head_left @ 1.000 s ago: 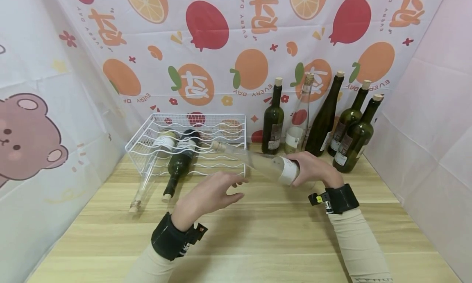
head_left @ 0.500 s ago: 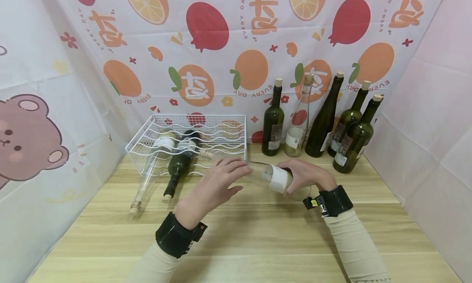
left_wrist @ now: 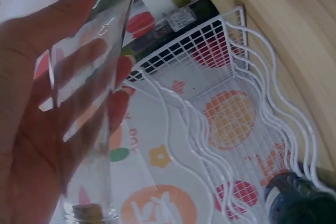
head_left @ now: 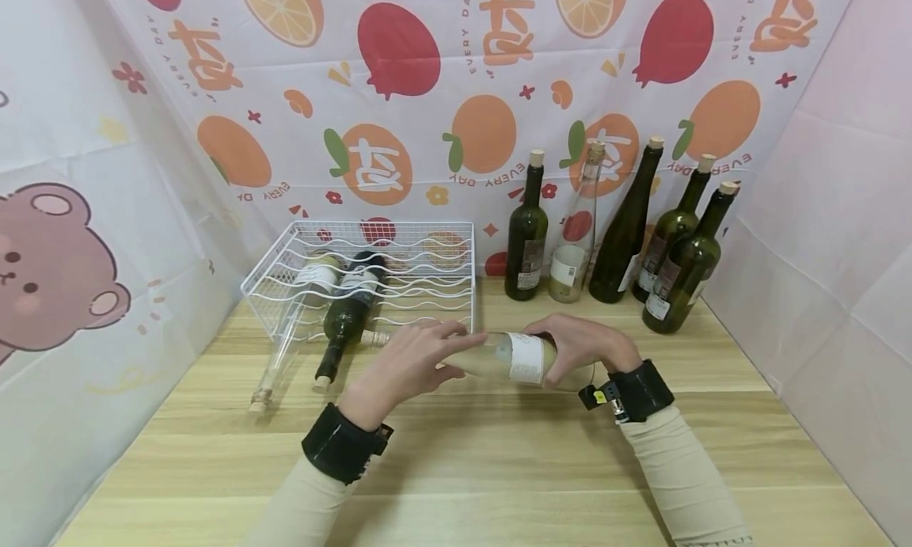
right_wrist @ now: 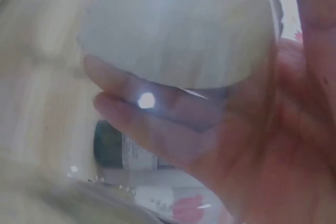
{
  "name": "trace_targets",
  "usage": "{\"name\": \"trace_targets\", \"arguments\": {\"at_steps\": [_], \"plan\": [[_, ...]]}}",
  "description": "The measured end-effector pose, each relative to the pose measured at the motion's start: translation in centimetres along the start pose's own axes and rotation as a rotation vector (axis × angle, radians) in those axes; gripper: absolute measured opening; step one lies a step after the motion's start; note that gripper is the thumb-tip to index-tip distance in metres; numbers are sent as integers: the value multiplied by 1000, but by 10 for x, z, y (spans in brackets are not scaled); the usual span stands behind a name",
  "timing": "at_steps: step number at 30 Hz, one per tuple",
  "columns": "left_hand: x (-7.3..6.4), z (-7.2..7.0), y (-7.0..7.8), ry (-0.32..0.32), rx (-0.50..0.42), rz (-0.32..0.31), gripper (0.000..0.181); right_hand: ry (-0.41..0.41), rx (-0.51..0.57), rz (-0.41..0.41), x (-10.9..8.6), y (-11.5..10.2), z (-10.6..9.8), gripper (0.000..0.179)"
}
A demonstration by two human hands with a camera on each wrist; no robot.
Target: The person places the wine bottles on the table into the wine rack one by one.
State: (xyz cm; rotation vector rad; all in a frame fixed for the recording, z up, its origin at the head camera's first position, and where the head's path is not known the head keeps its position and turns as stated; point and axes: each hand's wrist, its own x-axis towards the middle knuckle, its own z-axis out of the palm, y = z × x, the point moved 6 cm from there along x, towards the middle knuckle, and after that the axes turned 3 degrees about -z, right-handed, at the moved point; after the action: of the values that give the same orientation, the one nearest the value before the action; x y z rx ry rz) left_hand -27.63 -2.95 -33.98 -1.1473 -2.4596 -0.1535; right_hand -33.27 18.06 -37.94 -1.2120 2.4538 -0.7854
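Note:
A clear glass wine bottle [head_left: 526, 358] with a white label and a cork lies nearly level between both hands, in front of the wire rack. My right hand [head_left: 580, 345] grips its body from above near the base; through the glass in the right wrist view, fingers [right_wrist: 152, 124] show behind the label. At the neck, my left hand [head_left: 409, 365] curls its fingers round the glass, thumb [left_wrist: 65, 11] on the near side in the left wrist view. The cork [left_wrist: 88, 212] points left, toward the rack's front.
The white wire rack [head_left: 385, 222] holds a clear bottle [head_left: 281, 349] and a dark green bottle [head_left: 347, 317], necks toward me. Several corked bottles stand at the back right, among them a green bottle [head_left: 527, 254] and a clear bottle [head_left: 566, 274]. Patterned cloth [head_left: 456, 80] hangs behind.
The held bottle has come down and left toward me, turning more level. My left hand, apart from it a second ago, now holds its neck. The bottles in the rack have stayed put.

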Motion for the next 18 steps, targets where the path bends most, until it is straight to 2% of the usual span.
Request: {"name": "trace_targets", "arguments": {"at_steps": [4, 9, 13, 18], "plan": [[-2, 3, -3, 14, 2, 29, 63, -9, -14, 21, 1, -2, 4, 60], [-6, 3, -8, 31, 13, 23, 63, 0, -10, 63, 0, -1, 1, 72], [-14, 1, -14, 51, -12, 3, 62, 23, 51, 77, -5, 1, -6, 81], [-27, -3, -25, 79, -50, 4, 62, 10, 89, 114, -10, 4, -8, 84]]}}
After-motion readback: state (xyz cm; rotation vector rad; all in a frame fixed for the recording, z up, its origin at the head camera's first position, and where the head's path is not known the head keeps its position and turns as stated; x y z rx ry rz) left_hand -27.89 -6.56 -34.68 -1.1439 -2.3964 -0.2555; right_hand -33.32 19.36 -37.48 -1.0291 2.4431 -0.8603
